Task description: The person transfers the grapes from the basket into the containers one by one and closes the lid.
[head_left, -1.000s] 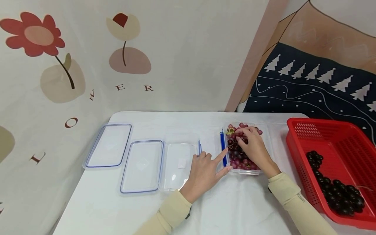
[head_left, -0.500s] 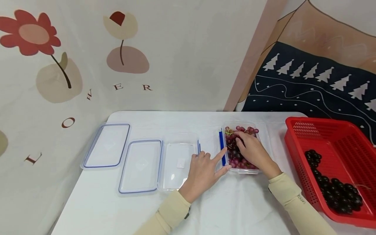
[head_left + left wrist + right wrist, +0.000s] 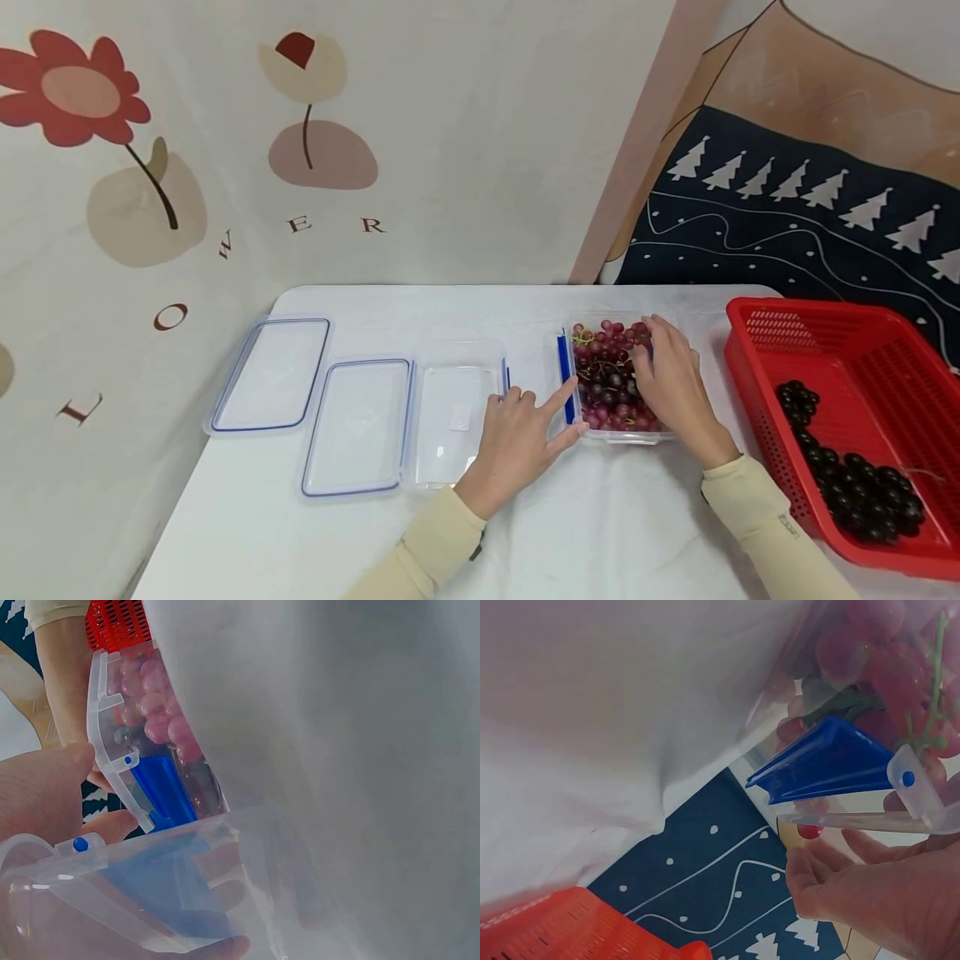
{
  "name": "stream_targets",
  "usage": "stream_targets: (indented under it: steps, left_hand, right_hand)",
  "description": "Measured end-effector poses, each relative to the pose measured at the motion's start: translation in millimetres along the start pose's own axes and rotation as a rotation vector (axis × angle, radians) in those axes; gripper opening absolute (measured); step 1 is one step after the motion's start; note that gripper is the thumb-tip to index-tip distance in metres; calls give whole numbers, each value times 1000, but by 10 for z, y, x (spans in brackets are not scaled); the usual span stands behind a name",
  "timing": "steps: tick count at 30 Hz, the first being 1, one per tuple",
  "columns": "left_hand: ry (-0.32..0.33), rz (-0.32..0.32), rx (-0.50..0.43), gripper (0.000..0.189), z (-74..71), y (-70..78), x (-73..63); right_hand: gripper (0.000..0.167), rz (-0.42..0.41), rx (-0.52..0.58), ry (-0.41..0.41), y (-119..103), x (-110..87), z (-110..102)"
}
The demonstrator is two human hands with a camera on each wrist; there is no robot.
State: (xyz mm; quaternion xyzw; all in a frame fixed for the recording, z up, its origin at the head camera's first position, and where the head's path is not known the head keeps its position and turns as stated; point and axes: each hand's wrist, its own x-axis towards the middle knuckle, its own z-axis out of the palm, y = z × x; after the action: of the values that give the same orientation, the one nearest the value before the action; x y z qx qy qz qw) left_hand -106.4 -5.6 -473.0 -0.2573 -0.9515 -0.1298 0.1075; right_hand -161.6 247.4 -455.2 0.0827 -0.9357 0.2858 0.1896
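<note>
My right hand [image 3: 675, 383] lies over the right side of a clear container [image 3: 626, 437] with blue latches, its fingertips at the grapes by the back right corner. Red and dark purple grapes [image 3: 611, 375] fill this container. In the right wrist view the fingers of my right hand [image 3: 877, 892] show beyond the container's rim, bent, beside a blue latch [image 3: 825, 761]. My left hand [image 3: 517, 446] is spread, with forefinger and thumb against the container's left side. Its other fingers lie by the right edge of an empty clear container [image 3: 450, 479], partly seen through plastic in the left wrist view.
Two clear lids with blue seals, a nearer one [image 3: 356, 425] and a farther one [image 3: 270, 375], lie at the left on the white-covered table [image 3: 247, 517]. At the right stands a red perforated basket [image 3: 840, 333] with black grapes [image 3: 862, 492] in it.
My right hand has moved from the middle of the grapes to the container's right side, showing more of the grapes. My left hand has stayed at the container's left side.
</note>
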Motion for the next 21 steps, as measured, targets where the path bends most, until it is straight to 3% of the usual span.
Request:
stream_targets:
  steps: [8, 15, 21]
  left_hand:
    - [11, 0, -7, 68, -7, -4, -12]
    - [1, -5, -8, 68, -14, -2, -19]
    - [1, -6, -6, 67, -23, 5, -20]
  right_hand:
    - [45, -14, 16, 24, 1, -39, -18]
    - [41, -44, -30, -37, 3, -89, 7]
    - [35, -80, -57, -44, -32, -87, 61]
